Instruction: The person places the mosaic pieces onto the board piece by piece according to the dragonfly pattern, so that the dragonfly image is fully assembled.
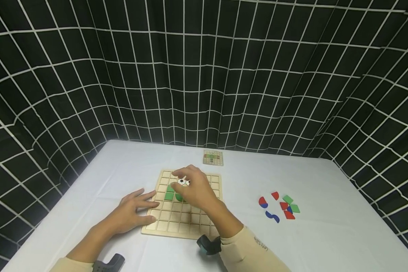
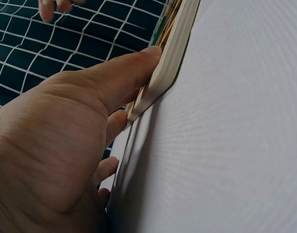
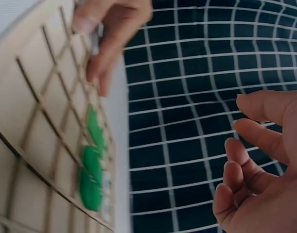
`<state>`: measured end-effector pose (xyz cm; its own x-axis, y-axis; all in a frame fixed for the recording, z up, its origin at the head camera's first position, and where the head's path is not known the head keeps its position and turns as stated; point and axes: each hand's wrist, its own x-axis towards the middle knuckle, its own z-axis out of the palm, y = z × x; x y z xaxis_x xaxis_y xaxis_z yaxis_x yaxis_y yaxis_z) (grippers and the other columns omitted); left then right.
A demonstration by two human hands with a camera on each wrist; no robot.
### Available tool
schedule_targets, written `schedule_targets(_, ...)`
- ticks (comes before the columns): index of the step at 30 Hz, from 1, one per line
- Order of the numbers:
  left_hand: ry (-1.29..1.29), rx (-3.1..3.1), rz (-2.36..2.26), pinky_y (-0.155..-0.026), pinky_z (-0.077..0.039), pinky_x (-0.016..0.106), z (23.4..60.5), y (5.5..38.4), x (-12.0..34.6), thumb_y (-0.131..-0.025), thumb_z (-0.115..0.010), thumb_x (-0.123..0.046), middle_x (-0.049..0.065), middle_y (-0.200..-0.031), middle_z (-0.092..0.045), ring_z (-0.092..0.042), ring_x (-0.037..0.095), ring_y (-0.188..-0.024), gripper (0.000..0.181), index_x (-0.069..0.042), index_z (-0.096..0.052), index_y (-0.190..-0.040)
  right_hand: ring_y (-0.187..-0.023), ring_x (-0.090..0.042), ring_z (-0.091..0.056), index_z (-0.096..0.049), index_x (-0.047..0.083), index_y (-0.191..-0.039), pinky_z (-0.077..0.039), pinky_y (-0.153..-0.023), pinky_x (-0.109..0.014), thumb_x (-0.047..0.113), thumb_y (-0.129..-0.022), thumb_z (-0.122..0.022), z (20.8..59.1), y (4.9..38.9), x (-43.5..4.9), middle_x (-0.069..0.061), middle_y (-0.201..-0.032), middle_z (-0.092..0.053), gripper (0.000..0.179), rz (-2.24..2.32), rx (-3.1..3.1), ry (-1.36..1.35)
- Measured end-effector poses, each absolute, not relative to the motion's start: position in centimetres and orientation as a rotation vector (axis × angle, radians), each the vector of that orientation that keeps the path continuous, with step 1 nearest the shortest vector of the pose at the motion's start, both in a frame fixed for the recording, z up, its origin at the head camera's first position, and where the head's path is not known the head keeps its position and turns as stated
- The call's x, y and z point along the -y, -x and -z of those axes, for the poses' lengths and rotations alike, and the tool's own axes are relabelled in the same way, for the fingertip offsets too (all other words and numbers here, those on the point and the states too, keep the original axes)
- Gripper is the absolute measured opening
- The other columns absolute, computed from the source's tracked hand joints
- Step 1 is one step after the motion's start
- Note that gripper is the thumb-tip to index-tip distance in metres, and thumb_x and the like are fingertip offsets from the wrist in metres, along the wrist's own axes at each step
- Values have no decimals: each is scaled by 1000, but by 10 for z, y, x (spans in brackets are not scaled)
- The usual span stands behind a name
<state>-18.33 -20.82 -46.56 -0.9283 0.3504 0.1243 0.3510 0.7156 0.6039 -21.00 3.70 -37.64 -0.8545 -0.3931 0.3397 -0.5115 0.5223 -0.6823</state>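
Note:
A square wooden grid board (image 1: 173,226) lies on the white table. My left hand (image 1: 129,213) rests at its left side with fingers spread; in the left wrist view the thumb (image 2: 133,68) touches the board's edge (image 2: 175,58). Over the upper part of the board is my right hand (image 1: 198,190), thumb and index apart. In the right wrist view its loosely bent fingers (image 3: 257,109) hold nothing. Green square tiles (image 1: 169,196) and a rounded green tile (image 1: 178,197) sit on the board. Two white eye tiles (image 1: 181,181) appear beyond them, partly covered by the right hand.
Right of the board lie loose red pieces (image 1: 275,195), blue pieces (image 1: 275,218) and green pieces (image 1: 295,208). Behind the board is a small pattern card (image 1: 213,158). A black curtain (image 1: 197,83) with white grid lines surrounds the table's back and sides.

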Motion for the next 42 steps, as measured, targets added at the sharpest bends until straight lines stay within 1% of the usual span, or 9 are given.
schedule_targets(5,575,2910,1000,-103,-11,72,465,184,209,-76,-74,-54,-4,-145,-46,-22,41,-139,50,-26,-71,-117,-95,-20,-58,-70,11,-112,-50,-77,-38,17,-86,-72,359,202,-51,1,-101,-63,27,-1223,2538,-805)
schedule_targets(9,568,2904,1006,-103,-11,71,464,185,208,-75,-75,-53,-3,-144,-47,-22,41,-139,50,-24,-72,-116,-95,-19,-58,-71,9,-110,-50,-78,-41,13,-83,-74,348,197,-64,3,-99,-63,27,-1227,2439,-848)
schedule_targets(15,581,2898,1029,-103,-12,70,464,185,207,-74,-76,-52,-2,-144,-47,-22,41,-139,51,-22,-72,-116,-99,-13,-56,-71,11,-110,-48,-75,-41,11,-81,-76,340,191,-92,5,-102,-63,29,-1167,2335,-897)
schedule_targets(19,569,2903,1023,-104,-12,70,465,185,206,-74,-77,-50,-3,-144,-47,-22,40,-139,51,-21,-72,-116,-99,-13,-56,-70,9,-111,-48,-75,-44,10,-81,-77,339,191,-116,4,-103,-63,30,-1109,2311,-871)
schedule_targets(22,560,2910,1023,-104,-12,70,465,185,207,-75,-77,-50,-3,-144,-47,-22,40,-139,50,-22,-72,-116,-95,-15,-56,-70,8,-110,-48,-74,-45,6,-81,-77,341,194,-136,3,-101,-63,30,-1092,2284,-830)
schedule_targets(25,554,2916,1027,-103,-12,71,465,184,207,-75,-77,-50,-4,-145,-46,-21,40,-139,50,-22,-72,-116,-92,-17,-56,-70,8,-109,-47,-73,-43,2,-80,-76,346,198,-157,3,-100,-64,30,-1084,2269,-778)
schedule_targets(31,552,2914,1029,-104,-11,70,465,184,208,-74,-77,-50,-4,-145,-46,-21,39,-140,51,-22,-71,-116,-88,-16,-53,-70,9,-110,-43,-72,-32,0,-80,-75,364,210,-200,3,-100,-64,32,-1042,2280,-711)
schedule_targets(34,562,2910,1029,-104,-11,71,465,184,208,-75,-76,-51,-3,-145,-46,-21,40,-139,51,-21,-71,-117,-87,-19,-51,-70,9,-112,-42,-72,-30,-1,-81,-75,373,213,-220,0,-99,-64,33,-1055,2301,-697)
schedule_targets(42,574,2901,1025,-104,-11,70,466,183,208,-75,-76,-51,-3,-145,-46,-22,40,-139,51,-21,-71,-116,-87,-20,-50,-69,11,-114,-43,-71,-27,10,-88,-71,396,219,-260,0,-98,-65,26,-998,2462,-535)
